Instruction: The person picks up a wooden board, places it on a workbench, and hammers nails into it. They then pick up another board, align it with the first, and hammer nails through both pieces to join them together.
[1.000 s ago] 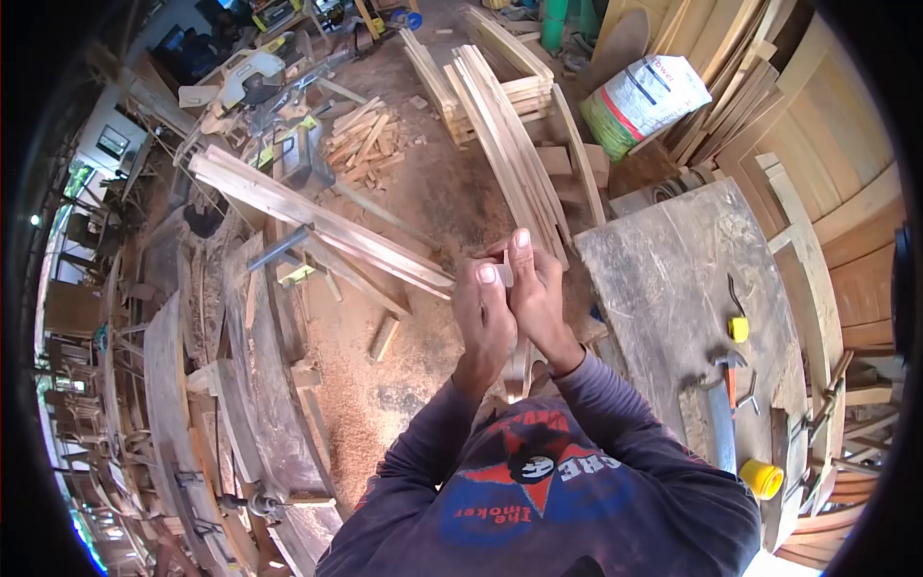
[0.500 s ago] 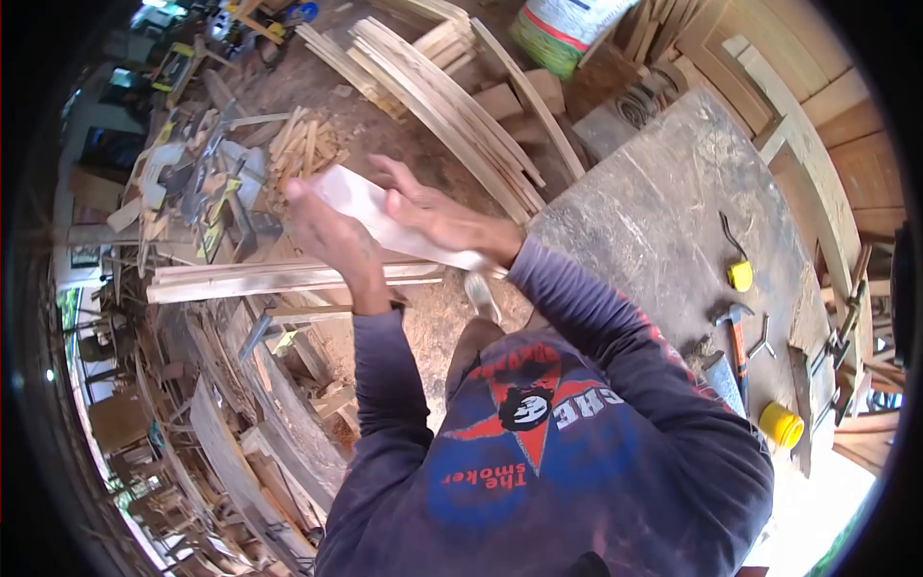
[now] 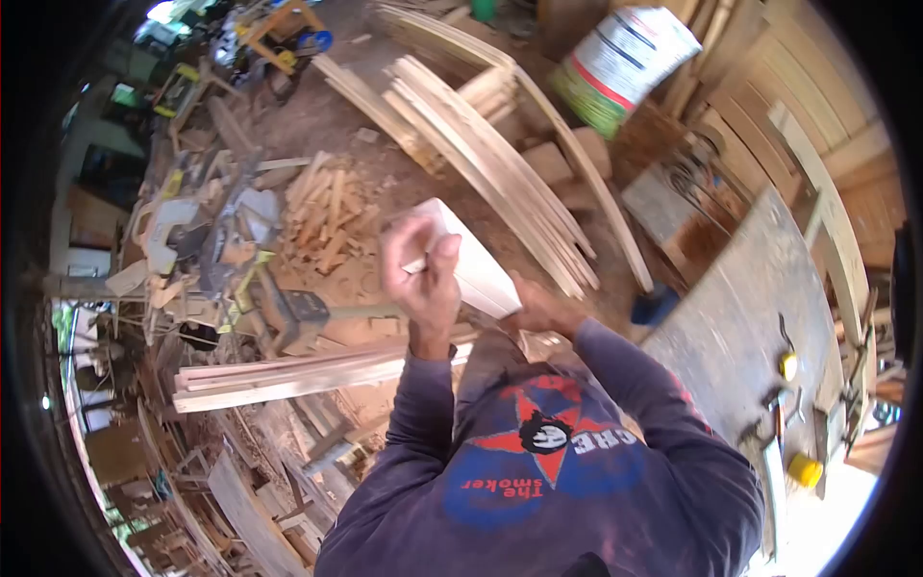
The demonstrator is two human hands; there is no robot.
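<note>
Head view: gripping the board [image 3: 471, 269] at its lower end in the right hand [image 3: 543, 308], with fingers partly hidden; slanting it before the shirt [image 3: 553, 471]. Curling the left hand [image 3: 423, 274] loosely at its upper end, with thumb and fingers parted, contact unclear. Facing stacked strips [image 3: 488, 173], with the bench [image 3: 740, 298] to the right.
</note>
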